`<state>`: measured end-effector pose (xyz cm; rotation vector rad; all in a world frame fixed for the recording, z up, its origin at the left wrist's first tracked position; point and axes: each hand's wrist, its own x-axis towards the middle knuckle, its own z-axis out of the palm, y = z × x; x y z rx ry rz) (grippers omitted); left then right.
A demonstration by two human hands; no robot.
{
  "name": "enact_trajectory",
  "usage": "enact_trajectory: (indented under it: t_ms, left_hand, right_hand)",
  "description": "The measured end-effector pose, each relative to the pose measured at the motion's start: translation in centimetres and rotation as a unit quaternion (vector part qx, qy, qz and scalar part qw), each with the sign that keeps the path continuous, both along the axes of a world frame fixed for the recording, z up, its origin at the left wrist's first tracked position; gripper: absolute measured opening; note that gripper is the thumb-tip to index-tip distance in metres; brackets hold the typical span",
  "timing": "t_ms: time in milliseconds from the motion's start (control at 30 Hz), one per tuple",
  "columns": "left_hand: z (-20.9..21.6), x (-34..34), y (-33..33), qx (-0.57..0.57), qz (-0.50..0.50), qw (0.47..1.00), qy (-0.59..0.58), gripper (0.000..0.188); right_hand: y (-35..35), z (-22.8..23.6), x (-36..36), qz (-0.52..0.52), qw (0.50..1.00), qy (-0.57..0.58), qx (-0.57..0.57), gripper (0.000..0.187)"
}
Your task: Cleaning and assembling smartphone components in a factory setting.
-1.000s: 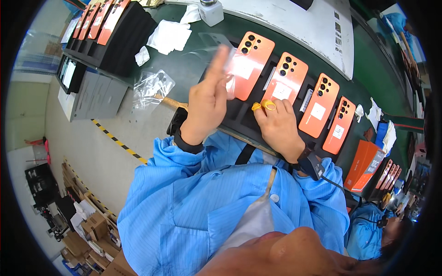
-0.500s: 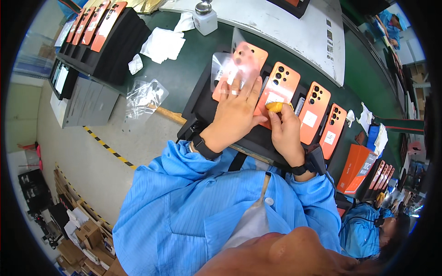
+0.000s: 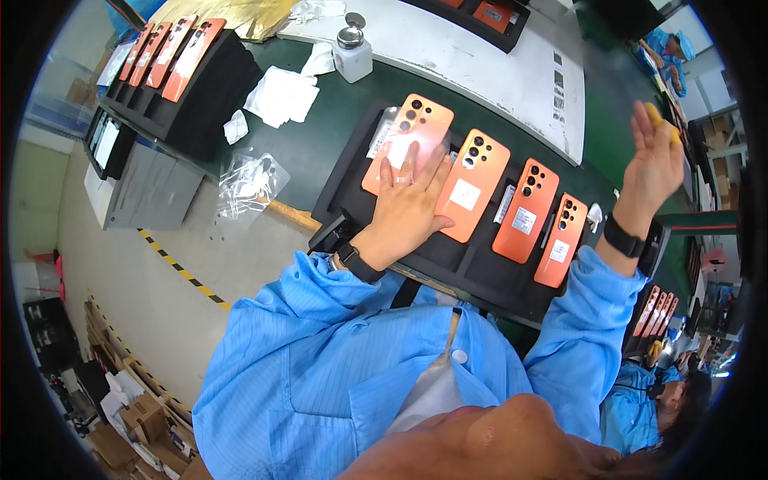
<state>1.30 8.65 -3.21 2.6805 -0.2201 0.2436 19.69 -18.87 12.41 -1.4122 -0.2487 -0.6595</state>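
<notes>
My left hand lies with its fingers spread over the lower part of an orange phone, the leftmost in a black foam tray. A clear plastic film covers part of that phone's back, beneath my fingertips. To its right a second orange phone, a third orange phone and a smaller-looking orange phone lie camera side up, each with a white label. My right hand is raised off to the right, fingers stretched, with yellow covers on fingertips. I see nothing held in it.
A white pump bottle, crumpled white wipes and a clear plastic sheet lie on the green bench. At left, a black rack holds several orange phones. A white board lies behind. A co-worker sits at lower right.
My right hand has left the second phone and swung up and to the right. My left hand stays on the first phone; the film now lies flatter over it. The bottle's lid stands open.
</notes>
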Motion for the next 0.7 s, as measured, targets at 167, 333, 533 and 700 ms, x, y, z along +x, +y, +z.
enact_trajectory:
  t_ms: [167, 333, 533, 700]
  left_hand:
    - [0.5, -0.4, 0.6, -0.156, 0.002, 0.986, -0.065, 0.08]
    - [2.3, -0.9, 1.7, -0.594, -0.023, 0.794, -0.123, 0.046]
    - [2.9, -3.7, 4.6, -0.724, 0.028, 0.687, -0.055, 0.062]
    - [2.9, -4.2, 10.3, -0.595, 0.152, 0.759, -0.215, 0.062]
  right_hand:
    - [7.7, -2.5, -7.1, 0.07, 0.949, -0.156, -0.266, 0.017]
    - [13.4, -7.5, -15.0, 0.301, 0.803, -0.109, -0.502, 0.015]
    - [15.4, -7.1, -16.3, 0.452, 0.839, 0.059, -0.297, 0.035]
    - [15.9, -10.2, -13.9, 0.221, 0.834, -0.043, -0.504, 0.045]
